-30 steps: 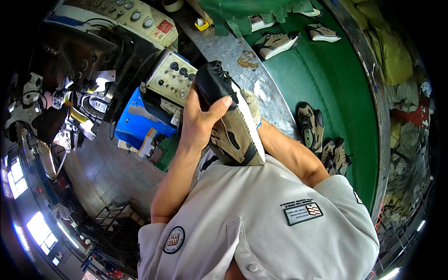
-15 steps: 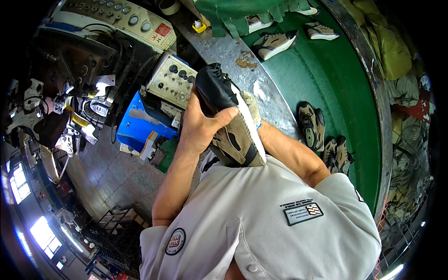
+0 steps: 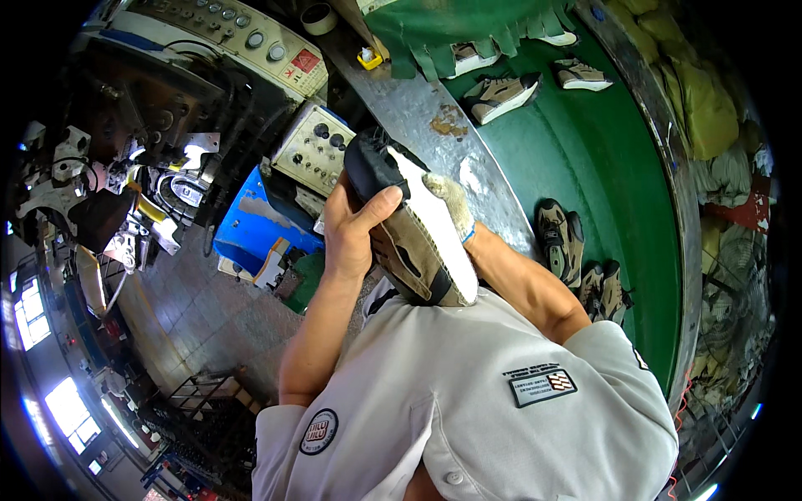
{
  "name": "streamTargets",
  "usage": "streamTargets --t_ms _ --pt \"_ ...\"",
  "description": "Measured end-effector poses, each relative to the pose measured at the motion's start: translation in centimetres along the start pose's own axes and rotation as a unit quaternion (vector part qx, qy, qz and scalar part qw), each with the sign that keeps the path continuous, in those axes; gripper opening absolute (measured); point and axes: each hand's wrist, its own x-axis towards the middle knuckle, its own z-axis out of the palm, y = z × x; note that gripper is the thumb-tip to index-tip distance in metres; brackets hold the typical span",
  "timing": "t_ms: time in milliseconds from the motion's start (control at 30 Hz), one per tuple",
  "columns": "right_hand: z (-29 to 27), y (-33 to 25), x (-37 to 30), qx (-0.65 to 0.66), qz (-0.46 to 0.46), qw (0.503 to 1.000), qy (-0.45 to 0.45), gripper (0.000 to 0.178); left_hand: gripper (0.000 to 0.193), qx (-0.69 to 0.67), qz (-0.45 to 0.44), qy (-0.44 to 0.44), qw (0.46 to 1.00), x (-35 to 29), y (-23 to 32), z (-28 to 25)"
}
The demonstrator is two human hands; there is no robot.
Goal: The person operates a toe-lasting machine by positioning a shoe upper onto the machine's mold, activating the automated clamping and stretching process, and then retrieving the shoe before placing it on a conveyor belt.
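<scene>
A shoe [image 3: 418, 238] sits between both hands, control box [image 3: 313, 149] behind-left, conveyor belt [image 3: 601, 167] to the right.

A tan-and-black shoe [image 3: 418, 238] with a white sole stands tilted, black heel end up, clasped between the left fingers [image 3: 380, 203] and the gloved right fingers [image 3: 447, 200].

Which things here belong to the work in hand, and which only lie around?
In hand:
- tan and black shoe with white sole
- bare left hand
- right hand in a knitted glove

Lying around:
- tan shoes on the green belt
- beige control box
- yellow small object
</scene>
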Motion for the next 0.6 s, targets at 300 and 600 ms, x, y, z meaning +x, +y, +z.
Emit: streamTargets --t_ms 300,600 --pt "3.9 -0.9 -0.2 -0.187 -0.068 0.979 0.056 0.066 0.052 -0.051 0.036 -0.001 0.998 1.0 0.0 -0.2" --pt "9.4 -1.5 -2.6 -0.615 -0.099 0.773 0.121 0.060 0.084 -0.192 -0.176 -0.153 0.953 4.2 4.2 -1.8"
